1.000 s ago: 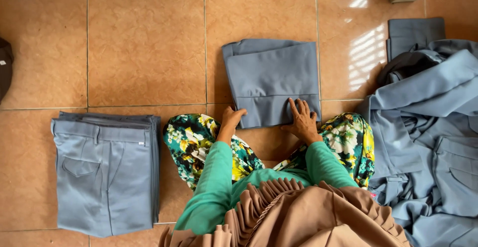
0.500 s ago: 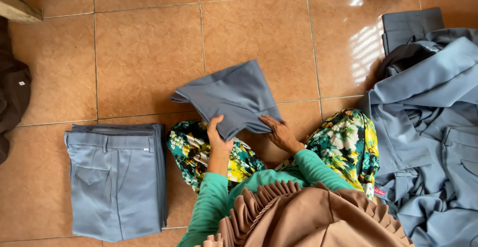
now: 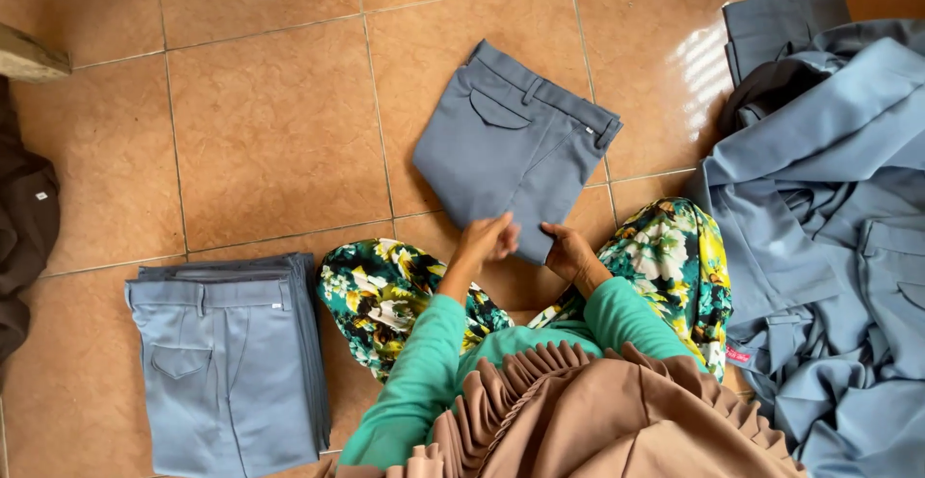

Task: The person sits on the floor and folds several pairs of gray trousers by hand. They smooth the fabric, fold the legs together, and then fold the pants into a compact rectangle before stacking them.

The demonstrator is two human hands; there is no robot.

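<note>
A folded pair of grey-blue trousers (image 3: 511,146) lies flat on the tiled floor in front of my knees, waistband and back pocket facing up, turned at an angle. My left hand (image 3: 487,240) pinches its near edge. My right hand (image 3: 568,250) sits just beside it at the same near corner, fingers curled on the cloth. My green sleeves and flower-print trouser legs (image 3: 385,295) frame the garment from below.
A stack of folded grey-blue trousers (image 3: 226,362) lies at the lower left. A heap of unfolded grey-blue garments (image 3: 829,227) fills the right side. Dark brown cloth (image 3: 24,237) lies at the left edge. A wooden leg (image 3: 29,54) stands at the upper left.
The folded trousers were pressed flat, then lifted and turned; now they lie flipped over with the pocket side up, and both hands have drawn back to the near edge.
</note>
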